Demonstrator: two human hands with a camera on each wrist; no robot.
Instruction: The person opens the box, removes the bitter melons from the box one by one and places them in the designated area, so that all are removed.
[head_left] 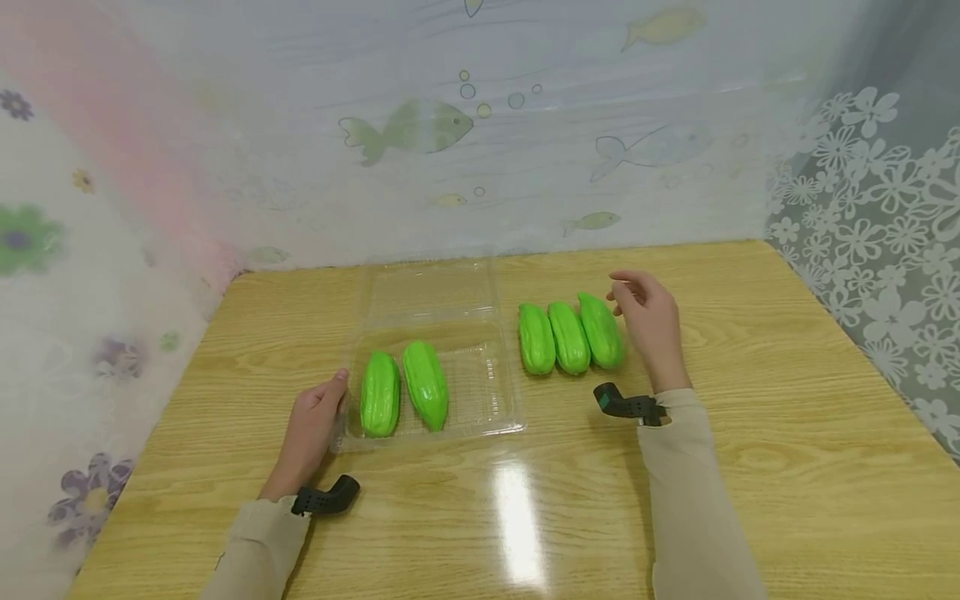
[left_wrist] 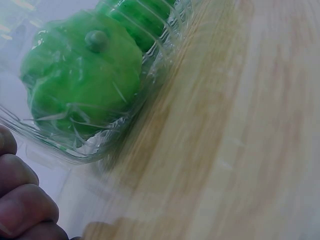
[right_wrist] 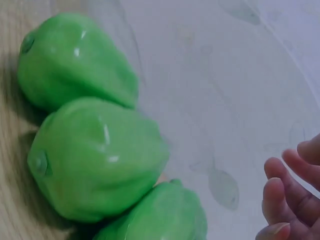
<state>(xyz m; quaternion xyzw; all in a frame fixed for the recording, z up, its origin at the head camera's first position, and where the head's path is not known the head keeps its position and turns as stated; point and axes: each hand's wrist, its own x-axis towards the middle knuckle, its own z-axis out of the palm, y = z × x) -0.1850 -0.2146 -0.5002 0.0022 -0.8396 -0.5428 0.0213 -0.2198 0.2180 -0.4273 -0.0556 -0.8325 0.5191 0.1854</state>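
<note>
A clear plastic clamshell box (head_left: 491,383) lies with its lid (head_left: 427,292) folded back toward the wall. In its left part sit two glossy green ridged gourds, the left gourd (head_left: 380,395) and a second gourd (head_left: 426,385). My left hand (head_left: 311,425) holds the box's left edge, thumb at the rim; its curled fingers (left_wrist: 27,202) show in the left wrist view. To the box's right, three similar gourds (head_left: 569,337) lie side by side on the table. My right hand (head_left: 651,321) hovers just right of the rightmost gourd (head_left: 602,332), fingers loosely bent and holding nothing.
The wooden table (head_left: 787,400) ends at a wall (head_left: 540,192) printed with fish. Further flower-patterned coverings (head_left: 870,250) stand at the right and left sides. Black wrist mounts (head_left: 628,404) sit on both forearms.
</note>
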